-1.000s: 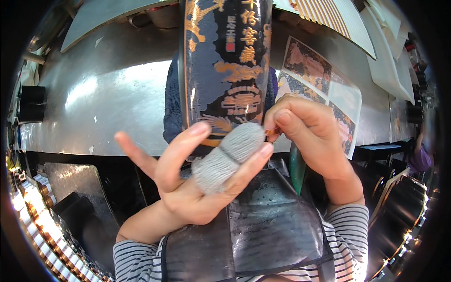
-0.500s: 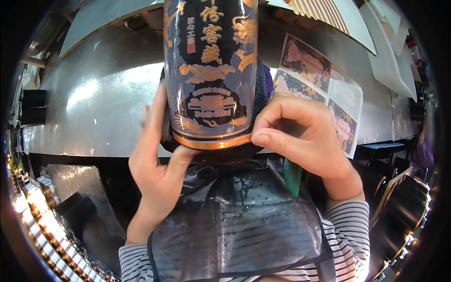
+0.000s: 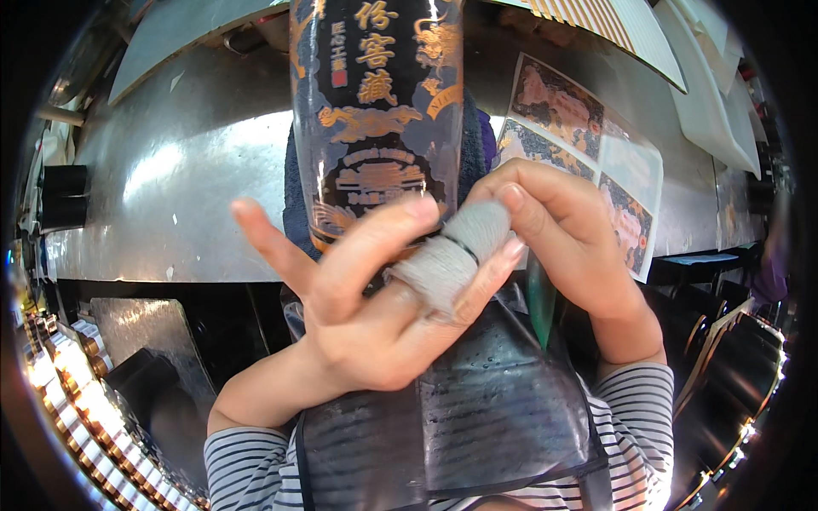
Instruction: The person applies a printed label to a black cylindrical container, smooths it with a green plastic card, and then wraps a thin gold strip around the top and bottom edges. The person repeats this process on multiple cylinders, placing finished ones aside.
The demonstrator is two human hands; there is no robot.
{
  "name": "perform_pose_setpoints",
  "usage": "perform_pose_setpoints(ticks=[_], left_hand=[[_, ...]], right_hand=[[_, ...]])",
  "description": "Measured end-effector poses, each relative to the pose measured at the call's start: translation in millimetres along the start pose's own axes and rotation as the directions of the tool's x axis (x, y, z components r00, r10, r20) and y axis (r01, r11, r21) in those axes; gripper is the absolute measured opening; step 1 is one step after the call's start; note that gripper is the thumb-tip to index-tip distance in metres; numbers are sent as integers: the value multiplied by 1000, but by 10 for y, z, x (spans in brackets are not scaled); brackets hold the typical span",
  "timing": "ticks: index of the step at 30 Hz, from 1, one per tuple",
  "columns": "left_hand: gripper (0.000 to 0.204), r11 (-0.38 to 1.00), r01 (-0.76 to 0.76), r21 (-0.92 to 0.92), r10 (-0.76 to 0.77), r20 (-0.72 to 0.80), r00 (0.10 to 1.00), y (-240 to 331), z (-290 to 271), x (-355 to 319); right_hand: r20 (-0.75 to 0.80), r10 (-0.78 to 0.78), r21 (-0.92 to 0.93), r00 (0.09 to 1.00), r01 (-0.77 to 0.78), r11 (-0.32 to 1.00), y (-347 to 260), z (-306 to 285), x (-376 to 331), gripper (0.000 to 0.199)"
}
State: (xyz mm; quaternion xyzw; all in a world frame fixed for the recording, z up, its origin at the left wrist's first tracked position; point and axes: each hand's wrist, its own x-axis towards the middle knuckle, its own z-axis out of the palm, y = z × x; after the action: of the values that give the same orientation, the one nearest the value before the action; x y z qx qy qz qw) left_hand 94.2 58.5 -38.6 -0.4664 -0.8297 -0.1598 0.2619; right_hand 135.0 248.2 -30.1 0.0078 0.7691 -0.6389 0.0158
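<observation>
A large black and blue-grey bottle point(image 3: 375, 119) with gold decoration is in front of me, its upper end cut off by the frame. My left hand point(image 3: 366, 315) crosses in front of the bottle's lower end, fingers spread. A grey cloth finger wrap point(image 3: 452, 255) with a thin dark band covers a finger of it; it is blurred by motion. To the right, my right hand point(image 3: 571, 221) is closed, thumb against the curled forefinger, by the wrap's tip. Whatever those fingers pinch, if anything, is hidden. A dark blue towel point(image 3: 296, 192) shows behind the bottle.
Printed decal sheets point(image 3: 558, 111) lie on the metal table point(image 3: 204, 162) at right. A green pointed tool point(image 3: 539, 307) hangs by my black apron point(image 3: 503, 409). White trays point(image 3: 707, 94) stand far right. Rows of shiny gold-edged pieces point(image 3: 77, 417) are lower left.
My left hand has left the bottle's left side and swung right across its base, towards my right hand. The bottle has shifted slightly left and up.
</observation>
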Motion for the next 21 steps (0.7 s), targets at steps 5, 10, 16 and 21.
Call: perform_pose_setpoints(ticks=[5,10,16,21], left_hand=[[90,896,377,-234,-356,131,925,-249,-27,-56],[58,743,542,-393,-511,191,838,-260,-56,-490],[36,990,139,15,-139,154,978,-61,-263,-417],[40,999,24,35,-27,106,994,36,-129,-125]], right_hand=[[35,43,73,998,-46,996,-17,58,9,14],[109,124,22,986,-127,992,-158,62,91,16],[69,70,15,995,-71,997,-79,69,59,15],[53,78,116,996,-84,990,-66,14,4,15]])
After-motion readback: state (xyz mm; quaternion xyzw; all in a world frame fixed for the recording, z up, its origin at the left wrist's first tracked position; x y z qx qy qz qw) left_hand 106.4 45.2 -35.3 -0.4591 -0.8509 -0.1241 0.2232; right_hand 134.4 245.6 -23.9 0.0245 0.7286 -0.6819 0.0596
